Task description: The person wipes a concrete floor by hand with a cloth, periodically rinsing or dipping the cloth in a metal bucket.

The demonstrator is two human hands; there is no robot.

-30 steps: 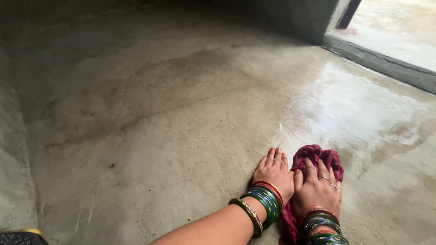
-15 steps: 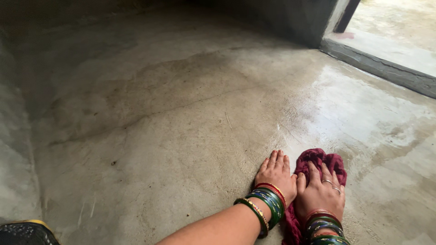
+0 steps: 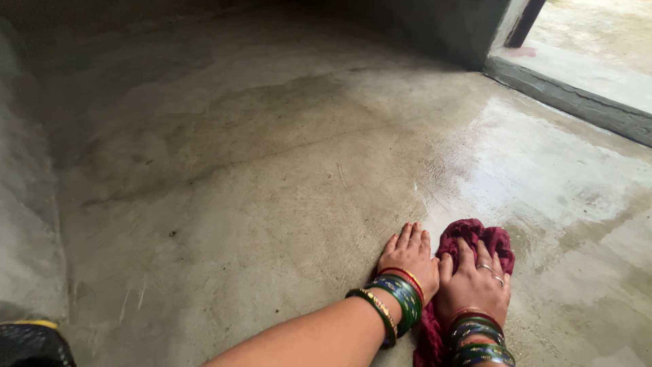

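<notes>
Hands side by side, low on bare cement floor [image 3: 224, 204], thumbs nearly touching. Right hand [image 3: 475, 282] flat on bunched maroon cloth [image 3: 475, 234], fingers spread and only slightly curled, palm bearing down rather than gripping; no fold pinched between fingers as far as visible. Two rings on right fingers. Left hand [image 3: 409, 255] just beside cloth's left edge, fingers extended, close together, flat on floor; whether its thumb side touches cloth, cannot tell. Holds nothing. Likely placed as prop to carry body weight while other palm presses.

Cloth wadded, not spread, lying under and ahead of right palm, tail of it trailing back between both wrists. Wadding likely gives thicker pad under hand.

Stacked bangles [image 3: 401, 299], green, red and gold, on both wrists.

Floor right of cloth glossy and wet toward raised door sill [image 3: 570, 102]; floor left and ahead dull, patchy, darker stain mid-room. Cloth sits right at border of wet and dry. Dark object with yellow edge [image 3: 30, 340] at bottom-left corner, unidentifiable.
</notes>
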